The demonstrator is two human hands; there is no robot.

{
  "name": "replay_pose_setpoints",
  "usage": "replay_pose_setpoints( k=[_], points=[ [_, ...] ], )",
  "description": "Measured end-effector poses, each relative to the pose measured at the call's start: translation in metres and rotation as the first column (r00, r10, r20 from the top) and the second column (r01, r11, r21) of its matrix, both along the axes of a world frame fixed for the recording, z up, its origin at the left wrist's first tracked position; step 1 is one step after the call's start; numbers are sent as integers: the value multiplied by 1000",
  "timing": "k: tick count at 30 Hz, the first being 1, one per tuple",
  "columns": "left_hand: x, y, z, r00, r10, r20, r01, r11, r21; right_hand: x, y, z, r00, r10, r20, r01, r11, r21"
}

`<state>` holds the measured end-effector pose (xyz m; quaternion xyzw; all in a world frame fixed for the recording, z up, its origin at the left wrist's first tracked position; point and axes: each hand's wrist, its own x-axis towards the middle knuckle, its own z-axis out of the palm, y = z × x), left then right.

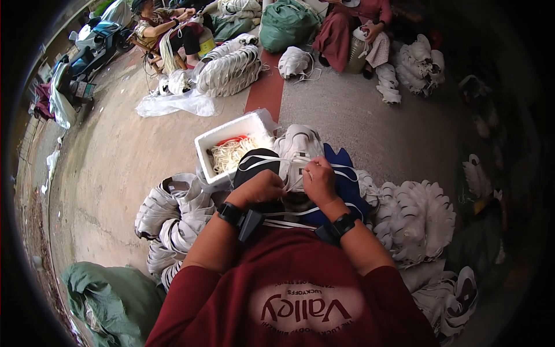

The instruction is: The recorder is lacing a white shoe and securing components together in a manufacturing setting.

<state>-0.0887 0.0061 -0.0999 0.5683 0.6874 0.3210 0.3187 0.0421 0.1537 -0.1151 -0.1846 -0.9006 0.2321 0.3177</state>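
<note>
A white shoe upper (299, 141) rests on my lap in front of me, with its toe end pointing away. My right hand (319, 180) is closed over the upper's right side, pinching a white shoelace (346, 166) that trails off to the right. On the other side, my left hand (265, 187) has its fingers drawn together at the lace and the upper's opening; the fingertips are partly hidden. Another lace stretch (257, 159) loops leftward over dark cloth. Blue cloth (347, 188) lies under the right side of the upper.
A white foam box (202, 144) holding a heap of loose laces (234, 155) stands just ahead. Stacked shoe uppers lie left (173, 211) and right (413, 220). A green sack (113, 301) sits at lower left. Two people (165, 29) (361, 34) sit farther off among more uppers.
</note>
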Motion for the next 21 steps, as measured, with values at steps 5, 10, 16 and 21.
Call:
replay_pose_setpoints(
  k=[5,10,16,21],
  points=[
    [-11,-5,-16,554,421,718,-372,897,-239,-20,-6,2,969,223,109,-230,972,52],
    [-12,15,-29,389,390,834,-569,814,-115,-24,-6,-11,974,185,132,-183,983,-30],
    [-12,40,-44,395,421,816,-626,774,-96,-19,-2,-14,971,202,131,-190,977,-98],
    [-12,49,-59,501,516,695,-675,735,-60,-19,1,-12,970,208,128,-196,976,-100]
  ],
)
